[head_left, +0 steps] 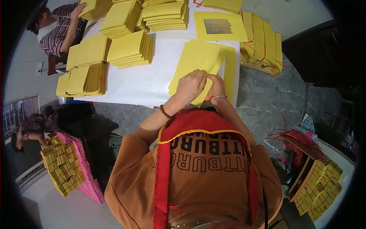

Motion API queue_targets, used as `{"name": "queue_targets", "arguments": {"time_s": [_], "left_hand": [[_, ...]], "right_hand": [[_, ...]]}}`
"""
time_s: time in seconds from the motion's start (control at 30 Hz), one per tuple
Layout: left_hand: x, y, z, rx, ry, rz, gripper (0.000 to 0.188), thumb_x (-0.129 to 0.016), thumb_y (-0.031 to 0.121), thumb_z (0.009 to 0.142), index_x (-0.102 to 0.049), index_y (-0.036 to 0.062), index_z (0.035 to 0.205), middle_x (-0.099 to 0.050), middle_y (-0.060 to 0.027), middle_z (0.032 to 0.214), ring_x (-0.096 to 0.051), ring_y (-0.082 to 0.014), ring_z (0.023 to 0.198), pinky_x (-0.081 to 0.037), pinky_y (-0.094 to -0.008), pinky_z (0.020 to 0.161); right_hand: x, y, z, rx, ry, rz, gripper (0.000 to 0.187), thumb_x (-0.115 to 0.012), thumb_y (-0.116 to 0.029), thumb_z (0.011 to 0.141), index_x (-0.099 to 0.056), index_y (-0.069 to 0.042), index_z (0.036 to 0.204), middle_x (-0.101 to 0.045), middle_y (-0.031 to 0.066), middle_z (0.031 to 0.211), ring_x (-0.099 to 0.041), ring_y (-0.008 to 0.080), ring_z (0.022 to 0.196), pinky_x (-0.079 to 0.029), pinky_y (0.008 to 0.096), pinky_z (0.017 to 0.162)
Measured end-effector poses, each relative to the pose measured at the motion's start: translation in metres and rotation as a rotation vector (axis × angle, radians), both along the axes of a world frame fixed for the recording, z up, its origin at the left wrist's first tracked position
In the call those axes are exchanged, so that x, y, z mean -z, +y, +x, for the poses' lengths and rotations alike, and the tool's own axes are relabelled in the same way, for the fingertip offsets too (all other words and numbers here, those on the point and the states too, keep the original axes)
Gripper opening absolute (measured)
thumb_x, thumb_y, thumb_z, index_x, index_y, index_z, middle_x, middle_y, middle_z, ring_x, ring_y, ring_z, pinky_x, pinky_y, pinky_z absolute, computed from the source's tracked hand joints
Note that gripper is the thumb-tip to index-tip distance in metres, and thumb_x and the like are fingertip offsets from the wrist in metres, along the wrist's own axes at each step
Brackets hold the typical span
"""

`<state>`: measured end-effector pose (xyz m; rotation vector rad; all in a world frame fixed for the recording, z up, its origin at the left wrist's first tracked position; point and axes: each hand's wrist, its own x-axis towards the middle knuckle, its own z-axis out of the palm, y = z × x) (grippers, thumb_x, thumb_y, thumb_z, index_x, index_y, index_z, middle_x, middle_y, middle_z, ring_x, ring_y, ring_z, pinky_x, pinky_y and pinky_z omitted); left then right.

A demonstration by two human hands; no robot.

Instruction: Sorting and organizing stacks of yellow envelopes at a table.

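Before me, both hands work at the near right part of the white table, on a yellow paper sheet (196, 53) with a folded or lifted right edge. My left hand (191, 86), a beaded bracelet at its wrist, is closed with its fingertips pinching that edge. Close against it, my right hand (216, 86), wearing a metal bangle, also grips the paper with bent fingers. Another yellow sheet (230, 72) lies underneath, showing at the right. Just beyond lies a yellow sheet with a grey patch (232, 26).
Stacks of folded yellow paper (129, 49) fill the table's left and far side. Tied yellow bundles (263, 42) sit off its right edge. A person (61, 30) at the far left holds yellow paper. More bundles are piled at lower left (63, 164) and lower right (318, 189).
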<state>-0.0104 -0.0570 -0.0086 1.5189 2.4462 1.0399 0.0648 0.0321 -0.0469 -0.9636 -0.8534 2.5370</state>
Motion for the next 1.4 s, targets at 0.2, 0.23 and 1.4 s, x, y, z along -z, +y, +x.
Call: {"name": "queue_targets", "arguments": {"time_s": [0.2,0.23,1.4], "left_hand": [[-0.011,0.004,0.000,0.030,0.151,-0.039,0.007,-0.052,0.010,0.077,-0.053,0.0025,0.078,-0.052,-0.0107,0.065,-0.055,-0.0264,0.060,-0.045,-0.0342,0.051],[-0.008,0.004,0.000,0.031,0.151,-0.039,0.007,-0.052,0.010,0.077,-0.053,0.0025,0.078,-0.052,-0.0107,0.065,-0.055,-0.0264,0.060,-0.045,-0.0342,0.051],[-0.011,-0.010,-0.010,-0.022,-0.371,0.049,0.055,-0.066,0.019,0.067,-0.042,0.0019,0.114,-0.048,-0.0166,0.101,-0.047,-0.0323,0.093,-0.041,-0.0360,0.077]], "right_hand": [[-0.007,-0.002,-0.003,0.054,0.021,-0.091,0.023,-0.044,-0.010,0.081,-0.048,-0.001,0.102,-0.053,0.0085,0.102,-0.050,0.0167,0.096,-0.038,0.0287,0.086],[-0.001,-0.002,-0.004,0.070,-0.044,-0.087,0.024,-0.043,-0.012,0.082,-0.047,-0.001,0.104,-0.053,0.0086,0.104,-0.049,0.0168,0.099,-0.037,0.0282,0.087],[-0.025,0.001,-0.004,-0.046,0.369,-0.222,0.043,-0.036,-0.028,0.090,-0.031,-0.003,0.124,-0.043,0.0104,0.122,-0.042,0.0226,0.111,-0.031,0.0365,0.096]]}}
